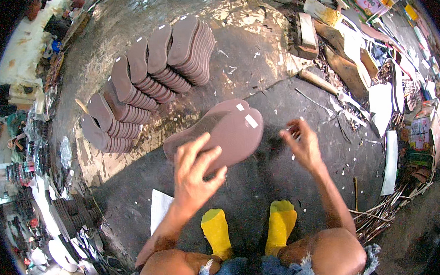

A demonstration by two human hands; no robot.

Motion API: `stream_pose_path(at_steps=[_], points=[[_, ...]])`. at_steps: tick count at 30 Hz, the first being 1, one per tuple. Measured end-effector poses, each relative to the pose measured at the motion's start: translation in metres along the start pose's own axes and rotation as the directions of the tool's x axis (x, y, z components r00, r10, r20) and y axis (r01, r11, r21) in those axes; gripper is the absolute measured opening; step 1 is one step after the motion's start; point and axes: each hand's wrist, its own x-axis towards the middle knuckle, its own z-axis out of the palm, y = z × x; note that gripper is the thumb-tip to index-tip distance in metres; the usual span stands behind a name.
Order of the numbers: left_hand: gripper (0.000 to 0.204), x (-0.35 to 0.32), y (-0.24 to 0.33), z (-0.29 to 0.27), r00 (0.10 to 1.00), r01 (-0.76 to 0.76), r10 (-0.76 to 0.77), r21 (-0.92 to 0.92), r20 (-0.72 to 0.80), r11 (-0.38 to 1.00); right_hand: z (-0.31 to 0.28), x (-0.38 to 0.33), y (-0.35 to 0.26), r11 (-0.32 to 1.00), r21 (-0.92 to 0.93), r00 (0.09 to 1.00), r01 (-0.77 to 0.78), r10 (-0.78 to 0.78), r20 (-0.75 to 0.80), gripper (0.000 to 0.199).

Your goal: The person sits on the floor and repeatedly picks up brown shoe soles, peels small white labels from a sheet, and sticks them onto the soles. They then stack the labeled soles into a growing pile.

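A pair of brown shoe soles (242,136) lies on the dark mat in front of me, one partly over the other, each with a small white sticker near its wide end. My left hand (194,172) is over their left end with fingers spread; whether the fingertips touch the soles I cannot tell. To the right, my right hand (305,145) hangs apart from them. Its fingers are loosely bent and apart, with nothing visible between them. Beyond, at the upper left, several stacks of matching brown soles (147,66) stand close together in a slanting row.
A white sheet (160,209) lies by my left forearm. Scraps, wooden pieces (347,69) and a long-handled tool (322,81) crowd the right side. Thin sticks (381,213) lie at lower right. Dark stacked pieces (73,214) stand at left. My yellow-socked feet (217,233) rest on the mat.
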Motion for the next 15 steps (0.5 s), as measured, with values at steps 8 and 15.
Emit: stream_pose_path(at_steps=[8, 15], points=[[0.131, 0.133, -0.108, -0.005, 0.588, 0.643, -0.205, -0.298, 0.783, 0.706, 0.135, -0.037, -0.046, 0.509, 0.753, 0.857, -0.417, -0.055, 0.512, 0.110], [0.125, 0.010, -0.073, 0.009, 0.629, 0.776, -0.428, -0.561, 0.649, 0.290, 0.105, -0.042, -0.020, 0.301, 0.731, 0.789, -0.612, 0.168, 0.591, 0.095]])
